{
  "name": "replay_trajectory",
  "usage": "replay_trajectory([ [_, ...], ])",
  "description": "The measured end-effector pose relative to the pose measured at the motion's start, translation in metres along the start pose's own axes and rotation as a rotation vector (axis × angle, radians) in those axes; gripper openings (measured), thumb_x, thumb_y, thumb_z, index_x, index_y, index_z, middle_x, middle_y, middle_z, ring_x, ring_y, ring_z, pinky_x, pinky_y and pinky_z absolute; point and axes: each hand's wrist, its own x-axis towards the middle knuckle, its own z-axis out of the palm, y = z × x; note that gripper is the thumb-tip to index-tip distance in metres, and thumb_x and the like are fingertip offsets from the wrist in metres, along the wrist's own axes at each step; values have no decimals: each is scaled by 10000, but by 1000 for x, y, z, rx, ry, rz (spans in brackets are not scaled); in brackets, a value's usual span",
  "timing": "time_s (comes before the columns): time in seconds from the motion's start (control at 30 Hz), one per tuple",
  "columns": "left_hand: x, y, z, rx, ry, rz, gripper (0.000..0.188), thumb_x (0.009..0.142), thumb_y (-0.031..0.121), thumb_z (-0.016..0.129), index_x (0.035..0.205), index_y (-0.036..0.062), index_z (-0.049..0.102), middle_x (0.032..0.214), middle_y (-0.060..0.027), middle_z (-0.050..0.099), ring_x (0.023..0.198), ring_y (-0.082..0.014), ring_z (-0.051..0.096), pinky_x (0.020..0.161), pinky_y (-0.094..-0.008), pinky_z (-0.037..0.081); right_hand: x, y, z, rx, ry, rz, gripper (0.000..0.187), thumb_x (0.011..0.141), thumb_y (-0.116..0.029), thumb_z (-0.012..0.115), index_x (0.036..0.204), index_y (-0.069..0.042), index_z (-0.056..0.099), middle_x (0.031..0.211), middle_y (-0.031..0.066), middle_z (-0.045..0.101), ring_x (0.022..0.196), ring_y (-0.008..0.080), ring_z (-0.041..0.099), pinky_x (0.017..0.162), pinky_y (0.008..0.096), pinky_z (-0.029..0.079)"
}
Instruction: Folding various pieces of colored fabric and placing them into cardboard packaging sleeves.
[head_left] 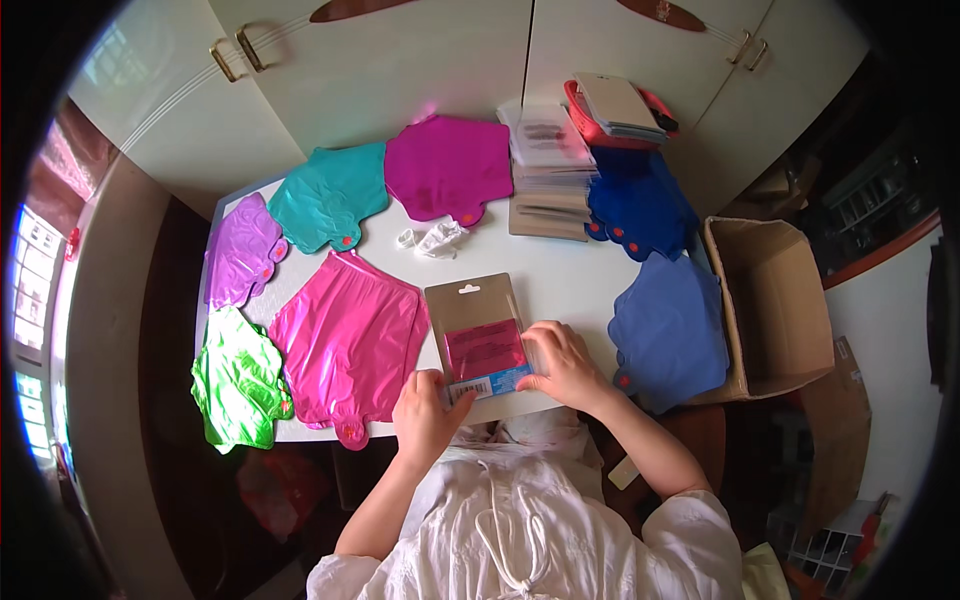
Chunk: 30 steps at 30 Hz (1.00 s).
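Observation:
A flat hanging packet (470, 306) with a brown card, a hang hole and a folded pink foil piece lies at the table's front edge. My left hand (424, 414) is closed on its lower left corner. With fingers bent along the opposite edge, my right hand (566, 366) grips its right side. Left of the packet, touching or nearly touching it, lies a large stack of flat pink foil balloons (350, 330). Beyond the packet sits a crumpled white cloth-like piece (436, 240).
Around the white table (560, 275) lie flat foil balloons: green (240, 380), lilac (243, 250), teal (330, 198), magenta (448, 168), dark blue (640, 205), and lighter blue (668, 325). Stacked packets (550, 185) stand at the back, near a red basket (592, 127). An open carton (736, 310) borders the right.

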Motion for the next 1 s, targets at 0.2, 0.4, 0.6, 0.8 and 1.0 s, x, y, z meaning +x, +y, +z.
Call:
replay_trajectory([
  [0.2, -3, -12, 10, -874, -175, -294, 251, 837, 95, 721, 972, 11, 525, 806, -42, 653, 728, -103, 611, 654, -258, 479, -10, -6, 15, 149, 52, 162, 598, 731, -251, 811, 1185, -28, 494, 960, 97, 609, 891, 206, 592, 791, 332, 476],
  [0.4, 3, 0, -4, -1222, -176, -258, 139, 905, 48, 636, 1005, 2, 553, 928, -29, 668, 858, -77, 602, 744, -231, 480, -13, -23, 9, 730, -35, 418, 208, 860, -126, 716, 962, 7, 593, 738, 0, 648, 667, 47, 573, 626, 211, 463],
  [0.6, -4, -11, 4, -1110, -206, -207, 116, 909, 76, 643, 970, 2, 579, 852, 12, 619, 763, -35, 527, 663, -197, 418, -16, -28, 18, 721, 167, 374, 294, 881, -250, 699, 741, -19, 582, 544, 2, 551, 497, 58, 560, 452, 225, 416],
  [0.8, -8, -11, 12, -1172, -134, -226, 98, 917, 85, 636, 921, 14, 570, 786, 25, 591, 713, -20, 497, 616, -185, 390, -14, -43, 13, 744, 187, 506, 350, 918, -318, 642, 747, -17, 595, 554, -3, 555, 508, 54, 571, 451, 211, 420],
  [1.0, 2, -7, -6, -1217, -166, -225, 131, 922, 46, 604, 1043, -3, 596, 948, -21, 654, 860, -69, 585, 776, -223, 458, -14, -46, -3, 1000, 62, 403, 293, 959, -261, 584, 837, 0, 638, 602, 1, 586, 594, 68, 633, 501, 199, 455],
])
